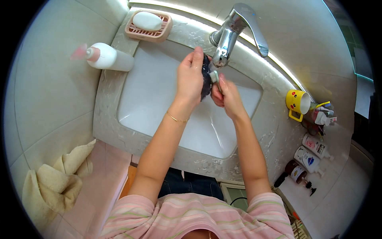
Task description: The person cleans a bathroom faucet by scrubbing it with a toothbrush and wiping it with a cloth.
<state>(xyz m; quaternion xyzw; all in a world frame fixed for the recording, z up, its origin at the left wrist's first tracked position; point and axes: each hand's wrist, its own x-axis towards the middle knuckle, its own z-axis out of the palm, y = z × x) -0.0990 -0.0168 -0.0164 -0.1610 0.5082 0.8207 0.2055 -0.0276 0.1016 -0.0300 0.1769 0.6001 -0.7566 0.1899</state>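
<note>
striped shirt [199, 213], dark item [205, 81] lengthwise fore-and-aft

The left side of the room is closed off by a wall [51, 51] clad in large, pale tiles, which are divided by thin, darker joints. A smooth, light-coloured back wall [314, 40] is curved by the lens. Along its foot, a bright strip of light [191, 10] is seen, by which the rear edge of the table [274, 111] is lit. The table is finished in grey stone with whitish streaks, and a white rectangular sink [155, 99] is set into it. At lower left, a pinkish surface [107, 163] is shown beside a narrow orange-brown panel [126, 183]. Greenish tiles [352, 36] are glimpsed at upper right. The outer corners are lost in black.
</note>
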